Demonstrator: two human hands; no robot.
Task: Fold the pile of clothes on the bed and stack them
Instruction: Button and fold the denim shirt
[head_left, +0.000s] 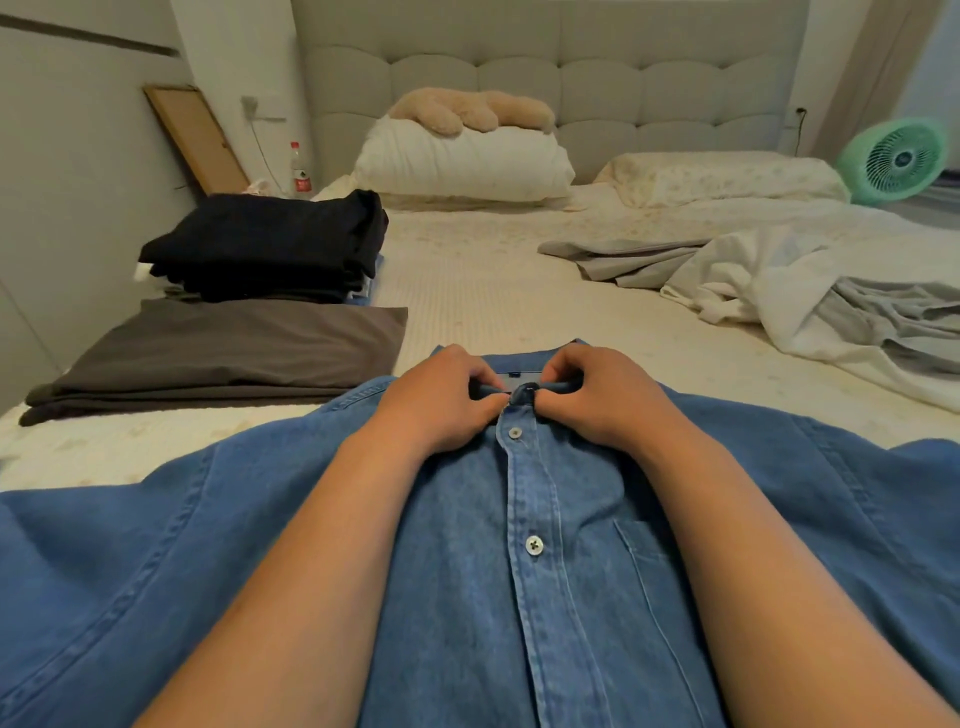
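Bed (493, 291) with a cream patterned cover carries all the work items. Blue denim button-front shirt (519, 571) lies spread face up across the near end, collar pointing away from the person, sleeves running out to both sides. Cloth is stiff and mostly flat, with a patch pocket on one chest panel and two pale buttons showing closed on the placket.

At the far right lies the unfolded pile of white and grey garments (810, 291), loose and creased. At the left sits a folded grey-brown garment (223, 353), and just behind it a stack of folded black clothes (265, 244).

Step in hand, as judged: closing the top button at the collar before folding. Left hand (441, 400) and right hand (597, 395) are close together at the neckline, each with fingers curled and pinching a collar end; the topmost button (527, 388) sits between them. Whether it is through its hole cannot be told.

Next move calls for seating that button, then smoothing the front and probably turning the shirt face down for folding.
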